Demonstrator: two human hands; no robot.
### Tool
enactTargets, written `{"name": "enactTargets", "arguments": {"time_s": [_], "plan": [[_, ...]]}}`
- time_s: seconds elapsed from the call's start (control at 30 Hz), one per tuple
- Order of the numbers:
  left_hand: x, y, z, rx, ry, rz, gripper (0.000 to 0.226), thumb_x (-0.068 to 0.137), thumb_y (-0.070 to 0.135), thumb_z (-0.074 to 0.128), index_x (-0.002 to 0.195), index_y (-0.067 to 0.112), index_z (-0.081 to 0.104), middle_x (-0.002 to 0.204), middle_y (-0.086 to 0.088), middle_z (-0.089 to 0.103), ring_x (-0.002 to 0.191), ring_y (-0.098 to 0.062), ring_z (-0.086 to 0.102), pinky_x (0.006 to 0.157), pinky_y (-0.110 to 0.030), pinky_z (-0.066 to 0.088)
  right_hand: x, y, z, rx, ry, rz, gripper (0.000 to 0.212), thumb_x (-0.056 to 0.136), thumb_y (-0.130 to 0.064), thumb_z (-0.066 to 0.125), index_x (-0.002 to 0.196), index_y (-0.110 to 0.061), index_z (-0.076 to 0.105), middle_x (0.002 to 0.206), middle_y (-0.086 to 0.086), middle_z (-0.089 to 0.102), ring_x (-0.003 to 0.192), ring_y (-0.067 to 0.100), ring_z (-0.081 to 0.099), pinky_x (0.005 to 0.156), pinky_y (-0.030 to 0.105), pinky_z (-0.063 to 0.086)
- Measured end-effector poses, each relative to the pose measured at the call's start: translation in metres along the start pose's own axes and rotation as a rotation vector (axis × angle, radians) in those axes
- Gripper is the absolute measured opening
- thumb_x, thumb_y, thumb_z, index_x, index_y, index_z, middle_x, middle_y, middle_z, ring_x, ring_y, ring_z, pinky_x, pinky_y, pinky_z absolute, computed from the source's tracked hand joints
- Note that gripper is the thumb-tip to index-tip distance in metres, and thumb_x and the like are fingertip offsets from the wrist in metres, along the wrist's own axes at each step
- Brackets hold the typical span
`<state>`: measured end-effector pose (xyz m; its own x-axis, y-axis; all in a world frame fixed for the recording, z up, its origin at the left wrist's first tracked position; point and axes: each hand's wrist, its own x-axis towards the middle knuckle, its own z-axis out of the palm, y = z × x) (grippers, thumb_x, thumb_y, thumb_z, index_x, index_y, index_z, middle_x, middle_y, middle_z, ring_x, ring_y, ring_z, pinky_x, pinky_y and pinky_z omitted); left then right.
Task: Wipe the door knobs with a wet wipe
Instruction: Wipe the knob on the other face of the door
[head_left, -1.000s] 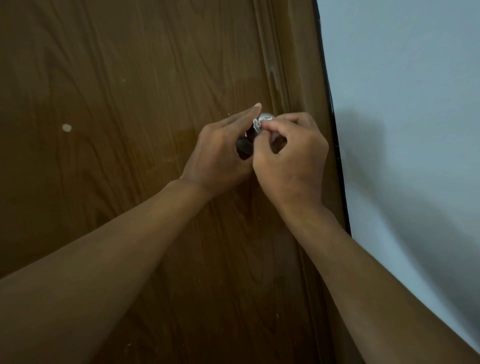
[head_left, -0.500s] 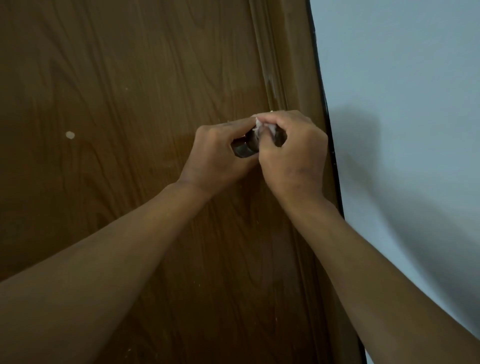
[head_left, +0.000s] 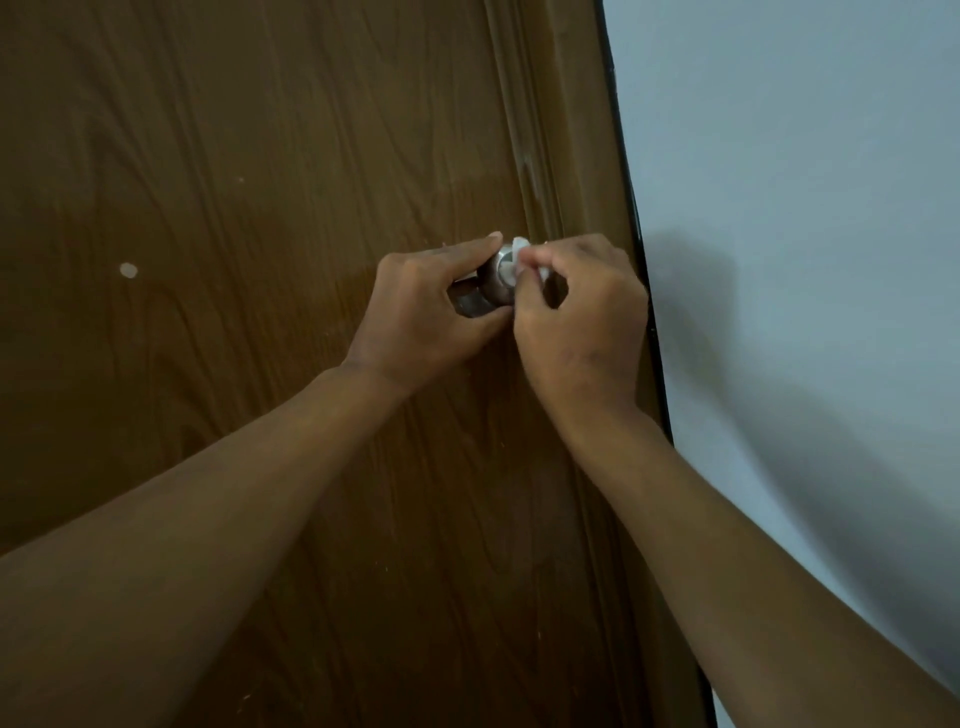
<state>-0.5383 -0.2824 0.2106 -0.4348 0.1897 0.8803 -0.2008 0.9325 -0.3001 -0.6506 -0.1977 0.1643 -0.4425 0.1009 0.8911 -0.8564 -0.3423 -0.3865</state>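
Note:
A round metal door knob (head_left: 497, 283) sticks out of the brown wooden door (head_left: 234, 182) near its right edge. My left hand (head_left: 426, 317) grips the knob from the left, index finger on top and thumb underneath. My right hand (head_left: 582, 322) pinches a small crumpled white wet wipe (head_left: 521, 254) and presses it against the knob's front face. Most of the wipe and the knob's right side are hidden behind my fingers.
The door frame (head_left: 576, 156) runs down just right of the knob, edged with a black strip. A pale grey wall (head_left: 805, 208) fills the right side. A small white spot (head_left: 128, 270) marks the door at the left.
My right hand has shifted the wipe slightly right and up over the knob, so more of the shiny knob face shows. My left index finger has straightened over the knob.

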Motion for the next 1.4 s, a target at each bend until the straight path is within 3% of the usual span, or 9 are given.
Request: {"name": "enactTargets", "arguments": {"time_s": [0.17, 0.3, 0.47, 0.7, 0.9, 1.0, 1.07, 1.23, 1.4], "plan": [[0.001, 0.005, 0.000, -0.039, -0.006, 0.035, 0.047, 0.087, 0.016, 0.081, 0.129, 0.002, 0.066, 0.123, -0.011, 0.071, 0.114, -0.016, 0.068, 0.095, -0.030, 0.058, 0.004, -0.006, 0.004, 0.090, -0.049, -0.034, 0.017, 0.095, -0.019, 0.067, 0.110, -0.013, 0.073, 0.109, 0.002, 0.069, 0.095, 0.005, 0.060, 0.077, 0.013, 0.054], [0.002, 0.003, -0.003, -0.021, -0.023, 0.012, 0.054, 0.085, 0.023, 0.083, 0.131, 0.001, 0.065, 0.125, -0.012, 0.070, 0.115, -0.016, 0.068, 0.096, -0.026, 0.056, 0.007, 0.000, 0.008, 0.103, 0.030, 0.010, 0.012, 0.095, -0.021, 0.068, 0.105, -0.015, 0.070, 0.110, 0.001, 0.063, 0.093, 0.005, 0.058, 0.074, 0.011, 0.054], [0.001, 0.002, -0.001, -0.003, -0.006, 0.026, 0.054, 0.086, 0.021, 0.081, 0.131, -0.004, 0.063, 0.125, -0.017, 0.069, 0.116, -0.020, 0.067, 0.098, -0.025, 0.055, -0.008, 0.008, 0.005, 0.096, -0.065, -0.093, 0.020, 0.096, -0.017, 0.065, 0.111, -0.007, 0.072, 0.111, 0.004, 0.061, 0.096, 0.003, 0.054, 0.075, 0.005, 0.050], [0.002, -0.001, 0.000, 0.003, -0.026, 0.043, 0.052, 0.084, 0.020, 0.084, 0.129, 0.000, 0.066, 0.127, -0.014, 0.069, 0.120, -0.019, 0.066, 0.097, -0.033, 0.057, 0.002, 0.010, 0.001, 0.000, -0.013, -0.144, 0.019, 0.092, -0.021, 0.069, 0.108, -0.013, 0.074, 0.104, 0.002, 0.073, 0.099, 0.015, 0.062, 0.080, 0.034, 0.056], [0.001, 0.002, 0.001, 0.006, -0.016, 0.047, 0.052, 0.086, 0.020, 0.083, 0.130, -0.001, 0.065, 0.126, -0.014, 0.069, 0.117, -0.020, 0.067, 0.096, -0.033, 0.058, 0.008, 0.004, -0.003, 0.038, -0.055, -0.080, 0.016, 0.093, -0.018, 0.070, 0.106, -0.011, 0.074, 0.106, 0.003, 0.070, 0.091, 0.006, 0.060, 0.073, 0.009, 0.050], [0.001, 0.001, 0.000, 0.008, -0.015, 0.057, 0.048, 0.087, 0.017, 0.081, 0.129, -0.001, 0.066, 0.126, -0.015, 0.069, 0.119, -0.021, 0.066, 0.097, -0.036, 0.058, 0.003, -0.002, -0.001, 0.056, -0.088, -0.060, 0.015, 0.093, -0.017, 0.069, 0.106, -0.012, 0.074, 0.106, 0.002, 0.069, 0.090, 0.002, 0.055, 0.070, 0.003, 0.044], [0.002, 0.003, 0.000, -0.011, -0.011, 0.071, 0.045, 0.089, 0.017, 0.079, 0.129, 0.001, 0.066, 0.125, -0.012, 0.070, 0.117, -0.019, 0.067, 0.096, -0.033, 0.058, 0.005, -0.002, 0.001, 0.086, -0.065, -0.058, 0.015, 0.094, -0.017, 0.069, 0.108, -0.013, 0.074, 0.108, 0.002, 0.070, 0.092, 0.002, 0.058, 0.073, 0.006, 0.047], [0.002, 0.003, -0.001, -0.011, -0.019, 0.067, 0.046, 0.087, 0.018, 0.081, 0.127, 0.001, 0.067, 0.118, -0.010, 0.073, 0.109, -0.016, 0.070, 0.091, -0.031, 0.059, 0.002, 0.001, 0.009, 0.077, -0.011, -0.043, 0.019, 0.097, -0.017, 0.061, 0.113, -0.011, 0.071, 0.114, 0.004, 0.069, 0.104, 0.014, 0.061, 0.083, 0.032, 0.060], [0.002, 0.001, 0.000, 0.012, -0.025, 0.043, 0.049, 0.088, 0.020, 0.081, 0.129, -0.001, 0.065, 0.123, -0.013, 0.071, 0.114, -0.018, 0.068, 0.094, -0.032, 0.058, 0.006, 0.002, 0.010, 0.049, -0.050, -0.042, 0.023, 0.097, -0.018, 0.058, 0.114, -0.008, 0.070, 0.116, 0.006, 0.066, 0.104, 0.013, 0.057, 0.085, 0.030, 0.058]]}}
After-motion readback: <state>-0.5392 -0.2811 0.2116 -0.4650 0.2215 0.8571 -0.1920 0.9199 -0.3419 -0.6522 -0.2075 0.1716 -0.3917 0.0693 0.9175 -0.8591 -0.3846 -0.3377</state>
